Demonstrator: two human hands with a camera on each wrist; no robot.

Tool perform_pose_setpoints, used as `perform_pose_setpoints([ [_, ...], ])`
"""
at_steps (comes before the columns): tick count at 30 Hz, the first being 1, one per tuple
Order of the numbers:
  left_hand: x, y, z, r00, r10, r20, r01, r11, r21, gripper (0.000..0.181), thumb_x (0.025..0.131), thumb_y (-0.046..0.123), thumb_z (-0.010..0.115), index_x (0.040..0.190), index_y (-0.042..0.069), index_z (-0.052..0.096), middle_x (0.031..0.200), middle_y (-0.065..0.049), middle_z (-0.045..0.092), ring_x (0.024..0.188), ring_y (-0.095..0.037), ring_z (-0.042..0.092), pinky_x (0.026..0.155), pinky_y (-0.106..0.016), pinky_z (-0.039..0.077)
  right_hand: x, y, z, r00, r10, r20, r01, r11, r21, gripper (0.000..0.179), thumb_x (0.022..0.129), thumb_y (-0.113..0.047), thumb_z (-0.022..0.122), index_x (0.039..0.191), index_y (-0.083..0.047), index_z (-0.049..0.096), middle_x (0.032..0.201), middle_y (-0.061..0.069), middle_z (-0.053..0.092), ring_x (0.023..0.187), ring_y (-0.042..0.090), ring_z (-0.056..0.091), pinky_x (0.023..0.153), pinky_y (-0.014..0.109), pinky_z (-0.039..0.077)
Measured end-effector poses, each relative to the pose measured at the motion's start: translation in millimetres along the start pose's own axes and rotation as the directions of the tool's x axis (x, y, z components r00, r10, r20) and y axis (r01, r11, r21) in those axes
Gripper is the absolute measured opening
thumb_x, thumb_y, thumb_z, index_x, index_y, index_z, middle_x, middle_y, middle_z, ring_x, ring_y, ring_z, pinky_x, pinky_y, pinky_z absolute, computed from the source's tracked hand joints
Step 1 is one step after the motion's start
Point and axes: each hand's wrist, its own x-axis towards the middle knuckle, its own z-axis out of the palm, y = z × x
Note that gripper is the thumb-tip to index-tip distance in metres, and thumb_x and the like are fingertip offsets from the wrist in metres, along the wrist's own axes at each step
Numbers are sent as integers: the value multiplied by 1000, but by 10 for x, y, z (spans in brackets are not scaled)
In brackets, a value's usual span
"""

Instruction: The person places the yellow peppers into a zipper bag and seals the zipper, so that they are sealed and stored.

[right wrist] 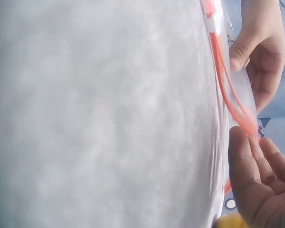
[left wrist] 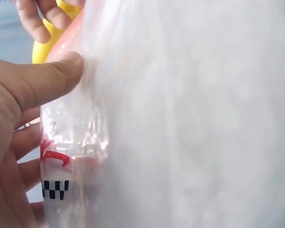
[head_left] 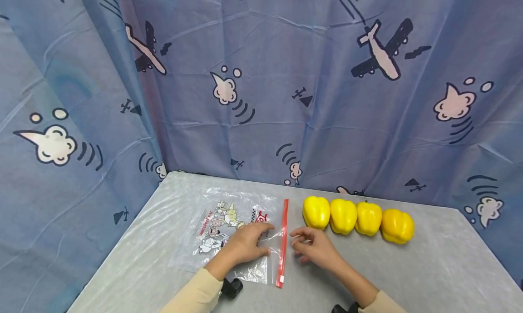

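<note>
A clear plastic zip bag point(head_left: 224, 222) with printed cartoon figures lies flat on the table. Its red zip strip point(head_left: 284, 231) runs along the right side, with a white slider point(head_left: 282, 279) at the near end. My left hand point(head_left: 247, 242) rests on the bag just left of the strip, thumb and fingers spread apart. Just right of the strip hovers my right hand point(head_left: 314, 247), fingers loosely bent and nothing held. In the right wrist view, the red strips point(right wrist: 230, 97) stand apart between the hands, and the right fingertips point(right wrist: 238, 137) come close to them.
Several yellow bell peppers point(head_left: 343, 216) stand in a row behind and to the right of my right hand. The grey-white table point(head_left: 441, 267) reaches a blue patterned curtain point(head_left: 261, 136) at the back and sides.
</note>
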Motion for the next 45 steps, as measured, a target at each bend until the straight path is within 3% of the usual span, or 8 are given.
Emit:
perform_pose_setpoints([
  [11, -32, 7, -45, 1000, 3, -6, -4, 999, -48, 59, 84, 31, 71, 138, 19, 51, 136, 0, 58, 124, -20, 56, 106, -38, 44, 34, -41, 64, 1000, 27, -14, -26, 998, 50, 35, 85, -6, 64, 118, 4, 59, 103, 20, 67, 80, 23, 68, 64, 36, 59],
  [16, -43, 11, -64, 1000, 1, -14, -2, 998, -66, 58, 85, 31, 70, 138, 19, 50, 138, 0, 57, 124, -21, 55, 105, -39, 44, 51, -39, 71, 1000, -17, -2, 18, 995, 95, 35, 85, -2, 61, 119, 5, 56, 104, 22, 68, 83, 25, 68, 68, 36, 60],
  [21, -55, 28, -95, 1000, 14, -27, -16, 997, -73, 59, 85, 31, 70, 139, 18, 50, 139, -2, 56, 125, -22, 55, 106, -39, 43, 72, -44, 73, 999, -47, -6, 47, 989, 141, 35, 86, 1, 61, 119, 9, 53, 98, 25, 68, 79, 26, 67, 69, 36, 59],
  [28, -65, 46, -121, 999, 21, -46, -25, 996, -80, 58, 86, 31, 69, 139, 18, 49, 140, -3, 54, 125, -22, 54, 106, -41, 43, 94, -88, 113, 999, -31, -43, 38, 983, 180, 31, 84, 5, 62, 113, 10, 52, 88, 22, 69, 67, 20, 65, 66, 33, 59],
  [45, -73, 17, -117, 997, 37, -67, -44, 994, -96, 58, 87, 31, 68, 140, 18, 48, 141, -4, 53, 128, -23, 52, 108, -42, 41, 134, -55, 133, 999, -20, -25, 26, 966, 256, 28, 87, 7, 58, 113, 11, 49, 80, 14, 68, 64, 16, 64, 67, 33, 59],
])
